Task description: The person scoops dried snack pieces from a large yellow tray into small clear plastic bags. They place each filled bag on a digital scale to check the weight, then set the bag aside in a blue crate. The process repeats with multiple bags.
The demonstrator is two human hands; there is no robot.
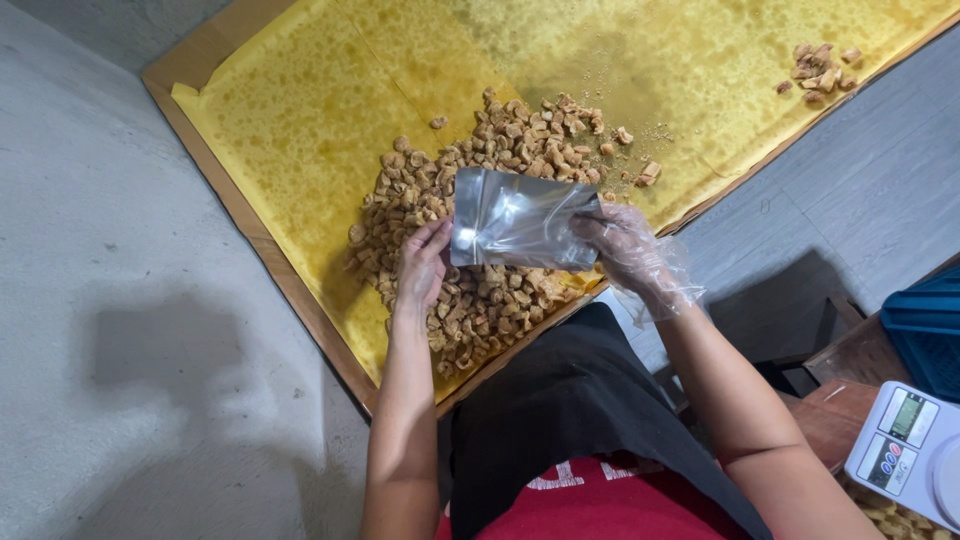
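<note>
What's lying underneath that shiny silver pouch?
Under the silver pouch lies a heap of golden-brown fried snack pieces on yellow paper. The pieces directly beneath it are hidden, as is the pouch's inside.

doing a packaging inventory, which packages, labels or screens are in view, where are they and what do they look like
Silver foil pouch: flat, shiny rectangle held between the left hand and the gloved right hand, above the pile of fried snack pieces.
Digital scale: bottom right corner, white body, small greenish screen, a label with round buttons beside it.
Blue crate: right edge, ribbed plastic, only partly in view.
</note>
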